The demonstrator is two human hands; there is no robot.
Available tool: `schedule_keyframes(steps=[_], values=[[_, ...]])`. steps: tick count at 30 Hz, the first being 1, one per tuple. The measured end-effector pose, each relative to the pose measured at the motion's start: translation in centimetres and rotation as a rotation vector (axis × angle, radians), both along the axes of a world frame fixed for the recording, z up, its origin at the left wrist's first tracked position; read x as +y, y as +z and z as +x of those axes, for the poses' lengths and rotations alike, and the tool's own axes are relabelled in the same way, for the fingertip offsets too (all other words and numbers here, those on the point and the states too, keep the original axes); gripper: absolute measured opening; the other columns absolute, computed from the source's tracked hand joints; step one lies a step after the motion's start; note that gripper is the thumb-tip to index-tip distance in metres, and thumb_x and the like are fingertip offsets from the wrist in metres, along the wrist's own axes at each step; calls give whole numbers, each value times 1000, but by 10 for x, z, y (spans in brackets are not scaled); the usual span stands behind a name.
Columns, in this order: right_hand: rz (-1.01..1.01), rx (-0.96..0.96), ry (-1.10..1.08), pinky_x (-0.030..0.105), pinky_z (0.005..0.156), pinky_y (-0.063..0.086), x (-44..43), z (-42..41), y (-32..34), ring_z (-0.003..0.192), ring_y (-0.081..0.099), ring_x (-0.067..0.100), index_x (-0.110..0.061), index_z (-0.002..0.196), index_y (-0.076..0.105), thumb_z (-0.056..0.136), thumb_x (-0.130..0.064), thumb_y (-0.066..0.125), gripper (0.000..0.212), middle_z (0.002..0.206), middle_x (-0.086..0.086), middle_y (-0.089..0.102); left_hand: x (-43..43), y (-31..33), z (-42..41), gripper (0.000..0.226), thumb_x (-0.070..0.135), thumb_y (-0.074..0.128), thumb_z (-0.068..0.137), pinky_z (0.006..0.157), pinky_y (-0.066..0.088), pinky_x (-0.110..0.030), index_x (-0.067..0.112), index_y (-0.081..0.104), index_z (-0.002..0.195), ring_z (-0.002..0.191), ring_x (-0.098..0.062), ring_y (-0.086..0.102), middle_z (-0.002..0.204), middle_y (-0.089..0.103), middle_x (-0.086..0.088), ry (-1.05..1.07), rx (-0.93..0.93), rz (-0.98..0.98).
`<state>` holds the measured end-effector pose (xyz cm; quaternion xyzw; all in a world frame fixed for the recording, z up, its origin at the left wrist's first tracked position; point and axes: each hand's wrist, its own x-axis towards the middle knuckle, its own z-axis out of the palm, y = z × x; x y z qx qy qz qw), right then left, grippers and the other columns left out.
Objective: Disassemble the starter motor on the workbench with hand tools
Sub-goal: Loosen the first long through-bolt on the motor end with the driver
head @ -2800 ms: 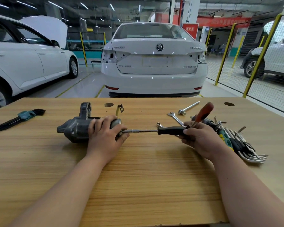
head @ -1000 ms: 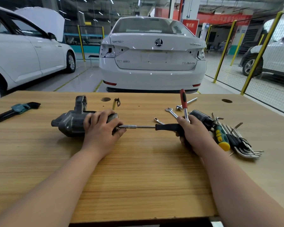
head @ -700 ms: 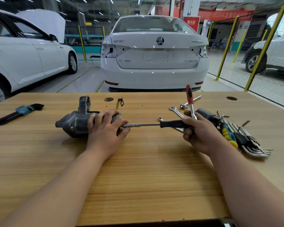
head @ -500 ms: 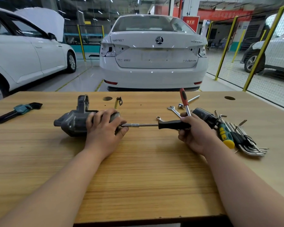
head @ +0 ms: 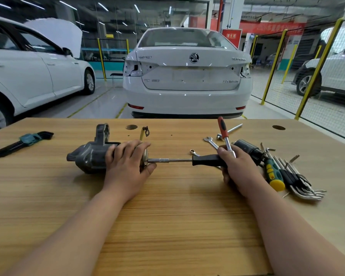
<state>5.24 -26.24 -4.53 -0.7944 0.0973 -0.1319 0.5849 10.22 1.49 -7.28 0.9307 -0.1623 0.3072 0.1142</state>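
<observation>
Left hand (head: 126, 166) clamps the starter motor (head: 90, 158) lying on the workbench (head: 167, 216); right hand (head: 237, 166) wraps a black-handled driver (head: 205, 160) and its upright red-handled ratchet (head: 221, 129). Best, I'd judge — hold the shaft (head: 167, 160) square to the motor's end, motor pinned, swings short.

Workshop hall as I see it beyond the wooden desk (head: 167, 226). A white saloon (head: 187, 82) stands tail-on at centre. A second white car (head: 38, 76), bonnet raised, is at left, and a third (head: 339, 76) is at right behind a mesh fence on yellow posts (head: 273, 66). The grey floor (head: 102, 102) is glossy, with yellow lines. Strip lights (head: 103, 6) run along the dark ceiling. A red banner (head: 271, 28) hangs at upper right.
</observation>
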Motion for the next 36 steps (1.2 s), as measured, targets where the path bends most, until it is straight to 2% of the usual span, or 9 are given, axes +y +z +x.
schedule_keyframes(steps=[3, 8, 12, 17, 20, 22, 26, 31, 36], values=[[11, -43, 12, 22, 46, 45, 0, -1, -2, 44, 52, 10, -28, 113, 60, 97, -43, 57, 22, 62, 2, 60, 1, -1, 1, 60, 61, 47, 84, 110, 2, -39, 38, 34, 138, 132, -16, 15, 143, 35, 7, 13, 9, 24], [114, -69, 33, 31, 60, 53, -3, 1, -2, 55, 57, 14, -28, 130, 54, 94, -33, 65, 38, 79, 5, 66, 0, 0, 0, 61, 67, 33, 84, 109, 2, -40, 39, 37, 138, 132, -18, 17, 141, 36, 6, 2, 9, 27], [342, -23, 112, 28, 62, 52, -5, 2, -2, 62, 54, 15, -27, 132, 54, 93, -11, 65, 44, 93, 10, 61, 0, 3, -3, 60, 66, 20, 84, 109, 2, -40, 42, 46, 132, 132, -19, 18, 140, 38, 3, -12, 13, 23], [503, 23, 162, 29, 61, 49, -4, 3, -1, 66, 49, 18, -19, 128, 56, 91, 4, 59, 43, 89, 12, 55, -1, 4, -4, 46, 60, 29, 87, 111, 0, -41, 44, 56, 121, 134, -21, 17, 142, 37, 4, -19, 40, 14], [481, 31, 142, 30, 63, 51, -4, 4, -1, 70, 52, 20, -17, 119, 58, 95, -4, 57, 28, 92, 13, 56, -1, 3, -4, 34, 57, 37, 92, 110, 1, -41, 41, 62, 109, 132, -22, 20, 139, 40, 2, -28, 13, 6], [363, 25, 80, 29, 62, 53, -1, 4, -1, 66, 59, 19, -20, 112, 60, 98, -21, 58, 14, 94, 12, 60, 0, 3, -4, 24, 52, 48, 92, 110, 3, -42, 40, 64, 104, 131, -24, 22, 138, 42, 1, -40, 0, -11], [6, 59, -20, 26, 52, 50, 2, 2, 0, 53, 66, 14, -35, 101, 54, 100, -52, 43, 21, 91, 6, 65, 0, 2, -3, 18, 47, 56, 89, 109, 5, -42, 38, 66, 101, 129, -25, 26, 135, 45, -1, -45, -10, -16], [-172, 97, -47, 27, 47, 46, 2, 0, 2, 44, 60, 11, -32, 97, 50, 101, -55, 35, 27, 74, 0, 72, 0, 2, -2, 16, 45, 61, 87, 108, 5, -39, 37, 67, 99, 127, -24, 27, 133, 47, -2, -50, -22, -20], [-67, 150, -17, 25, 44, 44, -2, -2, 5, 41, 57, 12, -33, 97, 50, 102, -58, 26, 36, 67, 1, 74, 0, 3, -3, 16, 43, 63, 85, 106, 6, -37, 36, 68, 98, 124, -20, 24, 132, 48, -3, -56, -28, -20]])
